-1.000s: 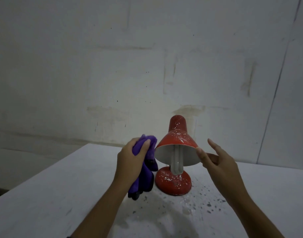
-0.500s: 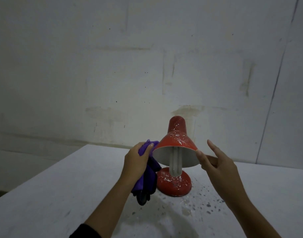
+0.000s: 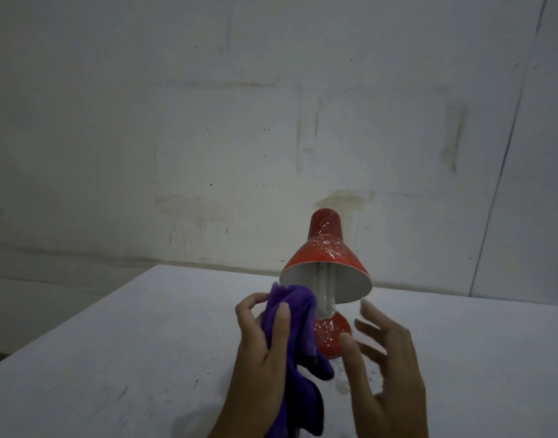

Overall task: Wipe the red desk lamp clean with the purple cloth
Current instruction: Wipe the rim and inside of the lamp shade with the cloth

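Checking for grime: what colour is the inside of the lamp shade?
White inside the lamp shade, red outside with pale speckles; the head view shows it.

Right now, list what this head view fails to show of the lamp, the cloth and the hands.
- Red lamp: its stem is hidden behind the shade and bulb; the base's left part sits behind the purple cloth.
- Cloth: its lower end is cut off by the bottom edge.
- Right hand: motion-blurred, so any contact with the base is unclear.
- Left hand: palm side faces away.

Dim room, stained pale wall [image 3: 208,137] with faint seams, white speckled table [image 3: 113,358] against it
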